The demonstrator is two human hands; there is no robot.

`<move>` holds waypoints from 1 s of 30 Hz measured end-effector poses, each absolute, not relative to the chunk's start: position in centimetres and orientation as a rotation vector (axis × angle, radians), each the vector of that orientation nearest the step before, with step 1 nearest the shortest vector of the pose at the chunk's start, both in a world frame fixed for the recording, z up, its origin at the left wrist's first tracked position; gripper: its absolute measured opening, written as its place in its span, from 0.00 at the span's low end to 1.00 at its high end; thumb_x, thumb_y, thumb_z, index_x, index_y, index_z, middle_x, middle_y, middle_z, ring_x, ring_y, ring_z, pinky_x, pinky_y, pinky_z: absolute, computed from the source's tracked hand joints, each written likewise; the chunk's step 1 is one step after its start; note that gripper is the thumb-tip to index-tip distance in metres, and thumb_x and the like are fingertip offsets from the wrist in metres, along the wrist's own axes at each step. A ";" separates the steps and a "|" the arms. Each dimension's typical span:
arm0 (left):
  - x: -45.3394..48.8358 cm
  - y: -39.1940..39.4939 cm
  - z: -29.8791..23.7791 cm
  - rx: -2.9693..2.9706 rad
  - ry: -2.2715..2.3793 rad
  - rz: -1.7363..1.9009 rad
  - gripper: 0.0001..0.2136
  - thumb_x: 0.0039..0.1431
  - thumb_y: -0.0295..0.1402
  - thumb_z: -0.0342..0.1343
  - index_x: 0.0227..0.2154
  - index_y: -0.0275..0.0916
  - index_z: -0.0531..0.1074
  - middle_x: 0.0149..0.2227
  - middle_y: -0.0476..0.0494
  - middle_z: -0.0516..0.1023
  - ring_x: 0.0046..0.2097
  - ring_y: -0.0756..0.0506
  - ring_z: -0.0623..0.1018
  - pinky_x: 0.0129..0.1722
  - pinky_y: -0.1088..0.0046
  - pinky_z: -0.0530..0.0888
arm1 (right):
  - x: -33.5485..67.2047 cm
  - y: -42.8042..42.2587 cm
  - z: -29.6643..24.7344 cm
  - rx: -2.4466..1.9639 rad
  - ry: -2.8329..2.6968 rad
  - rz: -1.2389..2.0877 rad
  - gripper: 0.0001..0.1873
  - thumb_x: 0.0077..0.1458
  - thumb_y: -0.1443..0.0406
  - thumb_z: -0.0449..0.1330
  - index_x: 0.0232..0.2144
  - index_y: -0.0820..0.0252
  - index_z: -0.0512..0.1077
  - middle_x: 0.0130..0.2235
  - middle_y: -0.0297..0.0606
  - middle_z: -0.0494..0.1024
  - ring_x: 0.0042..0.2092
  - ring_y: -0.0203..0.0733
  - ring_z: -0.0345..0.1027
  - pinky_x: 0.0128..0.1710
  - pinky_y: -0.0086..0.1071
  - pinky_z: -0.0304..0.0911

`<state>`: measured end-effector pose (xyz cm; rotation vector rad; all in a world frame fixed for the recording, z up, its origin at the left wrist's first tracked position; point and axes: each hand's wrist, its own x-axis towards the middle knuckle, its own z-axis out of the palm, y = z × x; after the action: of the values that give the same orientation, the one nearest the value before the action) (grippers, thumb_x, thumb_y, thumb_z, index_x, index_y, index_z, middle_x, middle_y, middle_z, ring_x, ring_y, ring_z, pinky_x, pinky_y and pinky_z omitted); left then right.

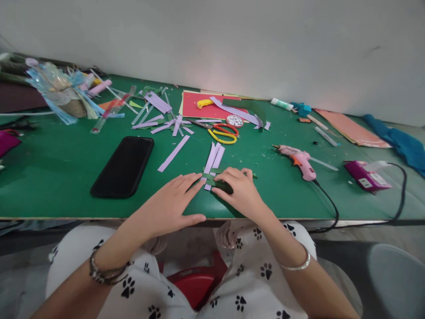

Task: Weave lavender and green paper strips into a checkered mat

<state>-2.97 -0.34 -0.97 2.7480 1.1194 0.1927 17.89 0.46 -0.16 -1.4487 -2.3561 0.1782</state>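
My left hand [172,201] lies flat on the green table [66,177] near its front edge, fingers stretched out and tips pressing on a small weave of lilac and dark green paper strips [212,177]. My right hand [239,190] rests on the same weave with fingers curled, pinching a dark green strip at its left side. Two or three lilac strips [215,156] stick out from the weave toward the back. Most of the weave is hidden under my hands.
A black phone [123,165] lies to the left. Behind are yellow-and-red scissors [223,132], loose lilac strips [172,153], red card [206,106] and a round tape measure [234,120]. A pink glue gun [297,160] and a magenta power strip [365,176] lie right.
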 end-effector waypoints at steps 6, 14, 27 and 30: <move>-2.3 1.1 0.0 2.703 1.272 0.275 0.27 0.63 0.44 0.42 0.59 0.30 0.53 0.57 0.32 0.64 0.56 0.39 0.66 0.52 0.63 0.67 | 17.6 0.2 -0.3 -1.437 -2.376 0.035 0.15 0.51 0.55 0.58 0.36 0.59 0.68 0.39 0.39 0.72 0.41 0.44 0.63 0.41 0.36 0.48; -1.1 2.8 -0.4 2.683 1.258 0.413 0.16 0.63 0.35 0.44 0.50 0.36 0.65 0.44 0.38 0.69 0.46 0.42 0.70 0.44 0.65 0.70 | 17.1 0.0 -0.8 -1.450 -2.320 -0.010 0.12 0.51 0.58 0.59 0.35 0.58 0.68 0.39 0.38 0.73 0.41 0.44 0.63 0.42 0.37 0.48; 0.0 2.7 -0.4 2.535 1.370 0.459 0.14 0.61 0.33 0.47 0.45 0.33 0.70 0.38 0.41 0.69 0.40 0.44 0.72 0.39 0.68 0.71 | 17.6 0.4 -0.5 -1.418 -2.363 0.122 0.07 0.52 0.65 0.57 0.36 0.59 0.70 0.40 0.41 0.71 0.41 0.45 0.62 0.38 0.36 0.56; 0.3 2.7 -0.4 2.562 1.396 0.453 0.14 0.60 0.32 0.48 0.46 0.33 0.69 0.38 0.41 0.69 0.40 0.44 0.72 0.39 0.69 0.71 | 17.9 0.7 -0.6 -1.391 -2.350 0.149 0.06 0.51 0.68 0.57 0.35 0.58 0.70 0.39 0.41 0.71 0.40 0.44 0.62 0.37 0.36 0.58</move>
<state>0.27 2.74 -0.44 2.5621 1.3962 0.4535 17.90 0.72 -0.57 -1.3908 -2.3503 0.1493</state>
